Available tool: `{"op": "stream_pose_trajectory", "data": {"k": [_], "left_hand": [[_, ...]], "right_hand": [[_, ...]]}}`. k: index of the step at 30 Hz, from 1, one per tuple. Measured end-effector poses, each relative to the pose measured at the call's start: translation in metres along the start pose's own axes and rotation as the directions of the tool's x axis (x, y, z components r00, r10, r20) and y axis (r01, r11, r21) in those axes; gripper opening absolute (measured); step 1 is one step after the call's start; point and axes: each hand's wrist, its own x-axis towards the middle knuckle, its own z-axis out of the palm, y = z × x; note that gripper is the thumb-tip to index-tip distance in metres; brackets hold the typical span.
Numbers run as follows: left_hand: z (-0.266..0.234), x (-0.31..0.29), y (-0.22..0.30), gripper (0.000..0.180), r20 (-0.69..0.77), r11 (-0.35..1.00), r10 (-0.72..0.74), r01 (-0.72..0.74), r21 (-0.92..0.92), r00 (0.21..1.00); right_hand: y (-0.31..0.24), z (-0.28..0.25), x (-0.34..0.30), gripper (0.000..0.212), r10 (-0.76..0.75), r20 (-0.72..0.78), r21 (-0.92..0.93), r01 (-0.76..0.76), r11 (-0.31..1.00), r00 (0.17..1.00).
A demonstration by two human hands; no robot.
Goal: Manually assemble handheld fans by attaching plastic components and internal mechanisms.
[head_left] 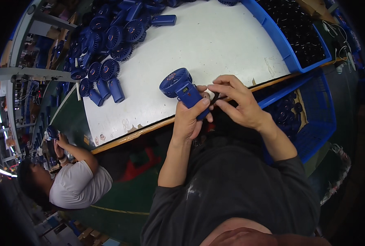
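Shows piled blue fans (113,37) beyond and left of the left fingers. Clamps a blue handheld fan (180,84) by its handle in the left hand (186,117); probably best to brace firmly there. Carries a small lit panel (185,89) past the left thumb, too tiny to read. Curls the right hand (243,102) beside a thin dark piece (215,97); cannot tell whether pinched. Seems wise to keep untwisted.
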Motion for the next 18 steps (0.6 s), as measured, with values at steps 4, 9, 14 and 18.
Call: {"op": "stream_pose_trajectory", "data": {"k": [4,9,14,18], "left_hand": [[-0.004,-0.010,0.008,0.039,0.074,0.994,-0.103,0.105,-0.029,0.992],[-0.008,-0.017,0.007,0.038,0.085,0.992,-0.111,0.115,-0.043,0.990],[-0.010,-0.020,-0.005,0.034,0.125,0.981,-0.178,0.165,0.105,0.976],[-0.014,-0.022,-0.007,0.037,0.147,0.978,-0.204,0.194,0.079,0.968]], "right_hand": [[0.000,-0.019,0.012,0.042,-0.144,0.230,-0.109,0.173,0.979,0.962],[-0.007,-0.020,0.026,0.030,-0.171,0.286,-0.194,0.231,0.953,0.943],[-0.005,-0.007,0.035,0.023,-0.171,0.279,-0.217,0.236,0.947,0.945],[0.000,-0.006,0.039,0.023,-0.224,0.288,-0.241,0.297,0.924,0.931]]}}
